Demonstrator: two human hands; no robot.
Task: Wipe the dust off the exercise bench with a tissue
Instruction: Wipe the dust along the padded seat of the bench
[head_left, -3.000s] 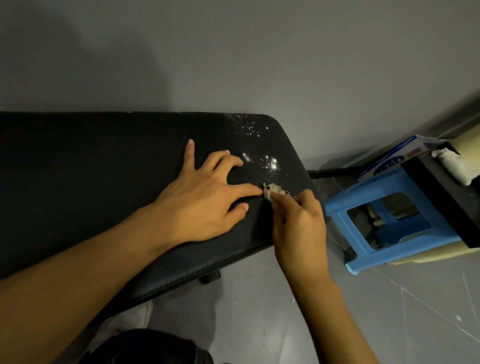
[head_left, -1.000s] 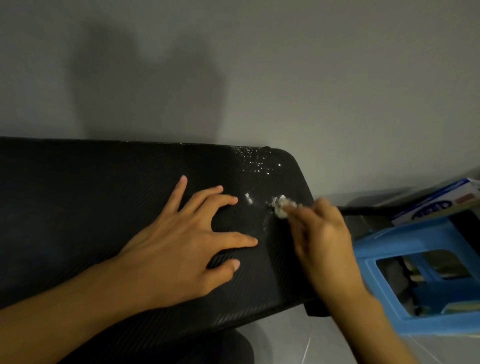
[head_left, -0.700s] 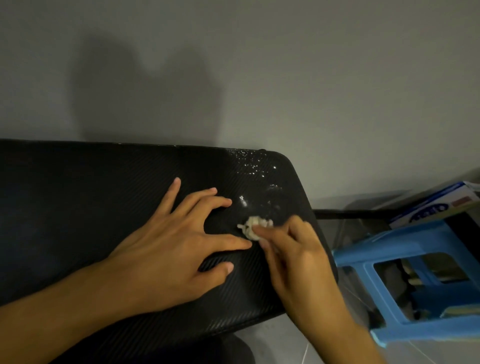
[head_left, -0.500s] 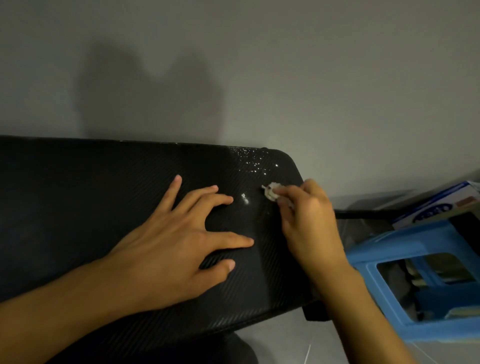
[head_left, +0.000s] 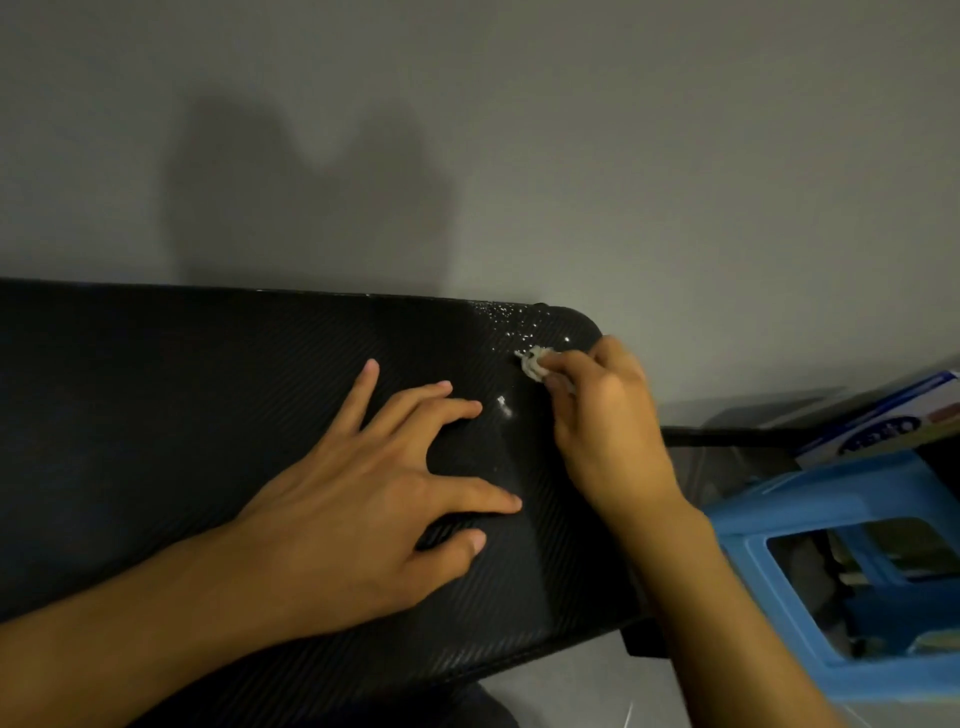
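Observation:
The black padded exercise bench (head_left: 182, 415) runs across the view against a grey wall. White dust specks (head_left: 511, 314) lie on its far right corner, and one small speck (head_left: 502, 401) sits just right of my left fingertips. My left hand (head_left: 374, 499) lies flat on the pad with its fingers spread. My right hand (head_left: 602, 431) pinches a small crumpled white tissue (head_left: 532, 362) and holds it against the pad just below the dusty corner.
A blue plastic stool (head_left: 831, 561) stands right of the bench end. A blue and white box (head_left: 883, 421) lies behind it, with a black bar (head_left: 727, 436) reaching toward it from the bench. Grey floor shows below the pad's front edge.
My right hand has rubbed the tissue back and forth over the pad's right end and now holds it farther back, near the dusty corner. Most specks by my left fingers are gone. My left hand stayed put.

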